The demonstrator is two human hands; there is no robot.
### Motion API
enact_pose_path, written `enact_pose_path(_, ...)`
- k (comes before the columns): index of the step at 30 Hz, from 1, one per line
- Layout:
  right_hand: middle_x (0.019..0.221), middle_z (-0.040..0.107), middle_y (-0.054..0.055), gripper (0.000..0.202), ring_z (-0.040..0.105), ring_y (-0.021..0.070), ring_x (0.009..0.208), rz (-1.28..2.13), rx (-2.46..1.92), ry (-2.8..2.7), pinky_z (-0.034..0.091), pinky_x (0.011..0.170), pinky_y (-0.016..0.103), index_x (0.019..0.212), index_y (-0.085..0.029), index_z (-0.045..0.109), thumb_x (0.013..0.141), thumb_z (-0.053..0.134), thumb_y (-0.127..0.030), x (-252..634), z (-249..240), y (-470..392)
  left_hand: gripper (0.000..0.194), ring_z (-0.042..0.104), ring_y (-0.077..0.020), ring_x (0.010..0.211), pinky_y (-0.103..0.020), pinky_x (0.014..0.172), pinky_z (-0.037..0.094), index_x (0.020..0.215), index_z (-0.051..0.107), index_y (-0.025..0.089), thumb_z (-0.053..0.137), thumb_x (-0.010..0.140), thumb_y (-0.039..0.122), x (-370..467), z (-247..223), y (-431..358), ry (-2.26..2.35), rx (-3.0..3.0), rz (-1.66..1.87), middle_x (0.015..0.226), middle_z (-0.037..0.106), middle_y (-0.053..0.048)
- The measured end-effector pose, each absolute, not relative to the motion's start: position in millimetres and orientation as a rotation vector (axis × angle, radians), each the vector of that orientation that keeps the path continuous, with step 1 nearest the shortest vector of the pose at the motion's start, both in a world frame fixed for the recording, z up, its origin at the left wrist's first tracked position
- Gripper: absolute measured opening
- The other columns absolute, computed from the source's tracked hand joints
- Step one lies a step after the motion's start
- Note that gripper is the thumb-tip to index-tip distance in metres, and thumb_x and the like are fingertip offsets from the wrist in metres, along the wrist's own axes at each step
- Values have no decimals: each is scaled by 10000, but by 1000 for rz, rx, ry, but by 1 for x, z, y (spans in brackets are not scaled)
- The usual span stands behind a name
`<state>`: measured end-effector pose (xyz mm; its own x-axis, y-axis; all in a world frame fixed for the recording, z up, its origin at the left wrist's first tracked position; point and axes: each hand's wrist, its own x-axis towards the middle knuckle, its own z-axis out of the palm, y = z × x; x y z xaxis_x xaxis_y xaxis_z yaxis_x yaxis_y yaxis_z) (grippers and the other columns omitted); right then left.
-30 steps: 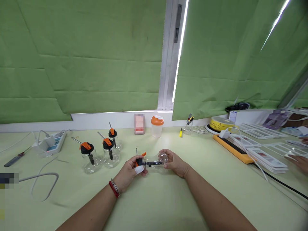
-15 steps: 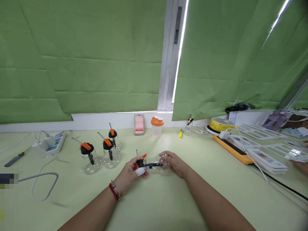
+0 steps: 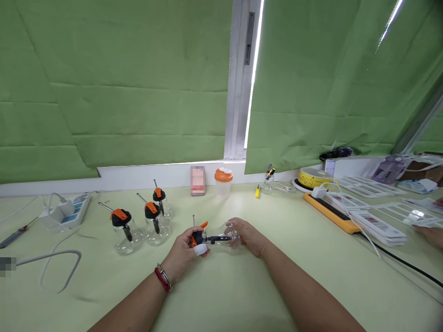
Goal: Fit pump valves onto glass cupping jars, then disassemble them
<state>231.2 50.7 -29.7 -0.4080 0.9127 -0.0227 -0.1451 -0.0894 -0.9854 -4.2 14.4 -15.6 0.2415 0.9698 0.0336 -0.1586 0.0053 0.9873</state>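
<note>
A clear glass bottle [image 3: 221, 236] with a black and orange cap lies sideways between my hands, a black tube inside it. My left hand [image 3: 187, 249], with white tape on a finger, is closed around the cap end. The rounded base of the same bottle is held by my right hand [image 3: 247, 236], whose fingertips show partly through the glass. To the left stand three similar bottles with black and orange caps and metal spouts: a front one [image 3: 127, 237], a middle one [image 3: 157, 228] and a back one [image 3: 164, 207].
An orange-lidded cup [image 3: 223, 184] stands near the wall beside a pink box [image 3: 197, 180]. White power strip [image 3: 74, 212] and cables lie left. On the right are an orange power strip [image 3: 330, 214], stacked white panels [image 3: 375, 226] and another person's hand [image 3: 429, 234].
The whole view has shifted slightly, so most objects sit a little further left. Both my hands keep hold of the bottle. Another hand's fingers show more at the right edge.
</note>
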Motion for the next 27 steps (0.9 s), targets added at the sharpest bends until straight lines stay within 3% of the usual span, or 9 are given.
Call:
enact_pose_path(4,1144,545,95,465,562,225,988,1681,-760,-1396,502,722,338,1129,-216,560,741,666,-450,239,-22,45,438,627,-163,638,-334,660,529,1007,569,186,770,619,210,-6,-14,15,902,1202,1117,786,614,2)
enact_pose_path(7,1177,524,89,619,483,243,1112,1691,-735,-1423,472,831,373,1201,-232,543,633,779,-304,244,-19,42,435,626,-164,637,-330,650,528,1005,577,187,770,616,211,-6,-14,15,890,1223,1104,789,622,-4)
enact_pose_path(13,1094,552,64,599,544,216,1000,1652,-738,-1383,455,846,387,1166,-241,567,608,786,-232,243,-21,42,460,635,-161,646,-322,665,532,1026,585,184,776,609,206,-7,-15,14,889,1239,1098,760,623,9)
enact_pose_path(21,879,627,54,361,614,179,752,1709,-758,-1332,481,764,386,1016,-190,581,730,687,-383,241,-22,43,466,645,-165,639,-316,651,532,1058,555,178,756,639,206,-6,-16,13,886,1279,1077,734,627,14)
enact_pose_path(27,811,628,45,355,616,165,698,1685,-816,-1319,499,742,380,949,-173,600,781,607,-486,238,-27,47,475,642,-158,641,-307,657,524,1072,555,181,753,641,201,-8,-18,15,903,1282,1087,739,628,16)
